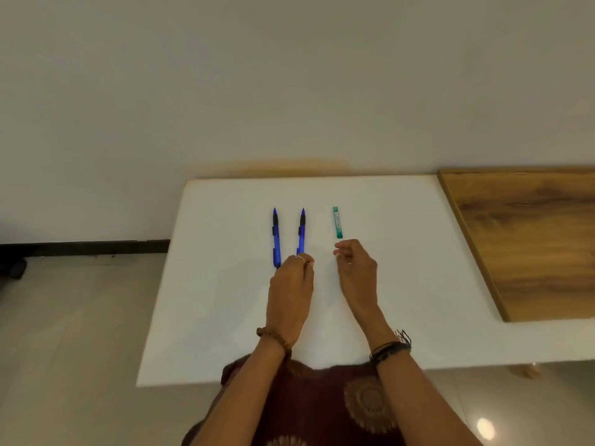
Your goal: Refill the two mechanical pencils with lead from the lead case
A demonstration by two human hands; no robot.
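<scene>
Two blue mechanical pencils lie side by side on the white table (225, 317), tips pointing away from me. The left pencil (276, 239) lies free. My left hand (291, 288) covers the near end of the right pencil (301, 231), its fingertips curled onto it in a pinch. A green lead case (337, 222) lies to the right of the pencils, parallel to them. Just short of the case's near end hovers my right hand (357, 272), fingers loosely curled and holding nothing, a small gap between them and the case.
A wooden board (531, 239) lies over the table's right side. The table's far edge meets a pale wall. Tiled floor shows to the left, past the table's left edge.
</scene>
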